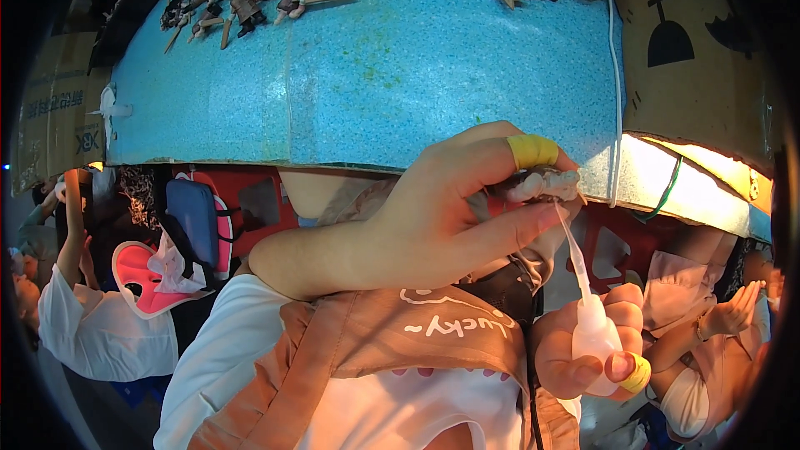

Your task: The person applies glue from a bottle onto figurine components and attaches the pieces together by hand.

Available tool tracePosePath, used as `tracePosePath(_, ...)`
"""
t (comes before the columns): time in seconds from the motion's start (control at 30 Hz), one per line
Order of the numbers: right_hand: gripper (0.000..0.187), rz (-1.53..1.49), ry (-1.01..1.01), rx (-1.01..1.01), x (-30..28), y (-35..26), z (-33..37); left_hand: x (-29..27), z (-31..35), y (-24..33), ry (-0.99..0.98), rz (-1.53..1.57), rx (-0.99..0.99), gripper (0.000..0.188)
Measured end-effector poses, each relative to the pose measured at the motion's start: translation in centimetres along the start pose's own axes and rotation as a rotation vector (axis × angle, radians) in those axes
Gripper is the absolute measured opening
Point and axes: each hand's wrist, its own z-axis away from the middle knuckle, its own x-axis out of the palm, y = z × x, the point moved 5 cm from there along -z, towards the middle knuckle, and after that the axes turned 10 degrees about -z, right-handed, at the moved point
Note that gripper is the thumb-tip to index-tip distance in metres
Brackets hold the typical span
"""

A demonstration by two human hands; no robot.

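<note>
head view: the left hand [442,208] is raised in front of the chest, fingers closed around a small grey-brown figurine part [542,185], pinched between thumb and forefinger; a yellow tape band [532,150] is wrapped on the forefinger. the right hand [587,350] is lower right, fingers wrapped tight on a small white squeeze bottle [596,335], with yellow tape on the thumb tip too. the bottle's thin nozzle tube [573,248] is run up to the part, its tip touching or just beside the underside; exact contact cannot be told.

the step in hand is judged as glue or liquid being applied to the held part, mid-step, with the part not yet set down. the next move would call for a light, steady squeeze with the tip kept on the seam and the part held still so nothing drips on the fingers.

behind the hands, a blue speckled table top [375,75] is seen, with more small figurine pieces [242,0] lying along its far edge, well apart from the hands. cardboard [692,50] is stood at the right, a white cord [615,75] hung along the table's right edge. other people in light shirts are seated at lower left and right, their hands kept apart from the work.
</note>
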Motion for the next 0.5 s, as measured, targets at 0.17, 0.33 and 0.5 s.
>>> tracePosePath(0.17,0.016,-0.021,-0.056,0.003,0.1,0.1,-0.1,-0.2,0.1,-0.4,0.024,0.014,-0.026,0.031)
tracePosePath(0.33,0.030,-0.088,0.182,-0.022,-0.9,1.0,0.7,-0.2,0.3,-0.7,0.017,0.107,-0.131,0.037)
tracePosePath(0.5,0.040,-0.314,0.150,0.685,-0.4,5.2,0.6,-0.5,0.8,-1.0,0.108,0.179,-0.078,0.038)
